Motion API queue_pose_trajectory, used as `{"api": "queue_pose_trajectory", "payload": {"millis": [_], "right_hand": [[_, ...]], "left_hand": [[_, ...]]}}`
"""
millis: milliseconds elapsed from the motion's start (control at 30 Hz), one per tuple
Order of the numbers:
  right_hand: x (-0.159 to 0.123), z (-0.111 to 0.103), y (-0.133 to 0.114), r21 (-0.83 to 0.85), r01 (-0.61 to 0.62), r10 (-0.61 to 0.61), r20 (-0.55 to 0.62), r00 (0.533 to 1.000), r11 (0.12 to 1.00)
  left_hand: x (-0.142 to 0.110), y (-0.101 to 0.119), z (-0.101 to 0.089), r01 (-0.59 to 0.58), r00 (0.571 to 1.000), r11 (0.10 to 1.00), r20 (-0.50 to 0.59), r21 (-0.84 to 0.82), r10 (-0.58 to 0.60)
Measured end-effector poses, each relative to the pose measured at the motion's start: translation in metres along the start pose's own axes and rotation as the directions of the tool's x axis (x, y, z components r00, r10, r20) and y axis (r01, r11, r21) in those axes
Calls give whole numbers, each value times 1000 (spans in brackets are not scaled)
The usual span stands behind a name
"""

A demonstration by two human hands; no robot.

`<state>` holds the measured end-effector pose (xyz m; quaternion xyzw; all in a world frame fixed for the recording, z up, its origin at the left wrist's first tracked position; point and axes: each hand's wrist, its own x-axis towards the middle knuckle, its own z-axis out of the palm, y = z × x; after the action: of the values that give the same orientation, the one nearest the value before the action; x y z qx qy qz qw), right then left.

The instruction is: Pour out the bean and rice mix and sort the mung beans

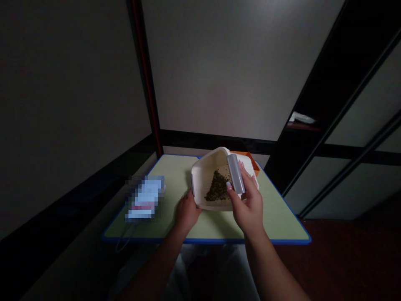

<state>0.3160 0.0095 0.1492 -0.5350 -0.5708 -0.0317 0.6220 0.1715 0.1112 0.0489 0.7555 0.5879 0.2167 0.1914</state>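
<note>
**Two hands hold a tipped white box with dark bits in it**

A white box [203,171] is in the middle of the frame, a little to the right. It is held up over the table [175,167], and it leans so that its open side faces the person. Inside, small dark bits [216,189] lie in a heap, low down and toward the right. A few bits are spread out near the top of the heap.

The left hand [187,211] holds the box at its bottom left corner. Most of its fingers are hidden, so I cannot tell how they bend. The right hand [250,205] grips the right side of the box, by a shiny gray clip [236,173]. Its thumb is at the open side and its other fingers are around the outside. One more gray clip [192,184] is on the left side of the box.

The table is pale yellow-green with a blue edge. An orange thing [255,164] peeks out behind the box, on the right. On the left part of the table is a bright, blurry screen [145,198], with a thin white cord [123,239] below it. Something white [302,118] sits on a shelf [303,126] at the right of the frame.
</note>
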Motion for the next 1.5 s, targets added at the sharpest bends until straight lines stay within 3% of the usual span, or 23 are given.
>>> {"api": "queue_pose_trajectory", "payload": {"millis": [500, 1500], "right_hand": [[-1, 2, 2, 6, 13, -13, 23, 1000, 1000], [0, 6, -1, -41, 33, -31, 44, 999, 999]], "left_hand": [[-1, 1, -1, -53, 999, 999, -8, 7, 54], [0, -2, 6, -37, 999, 997, -8, 71, 38]]}}
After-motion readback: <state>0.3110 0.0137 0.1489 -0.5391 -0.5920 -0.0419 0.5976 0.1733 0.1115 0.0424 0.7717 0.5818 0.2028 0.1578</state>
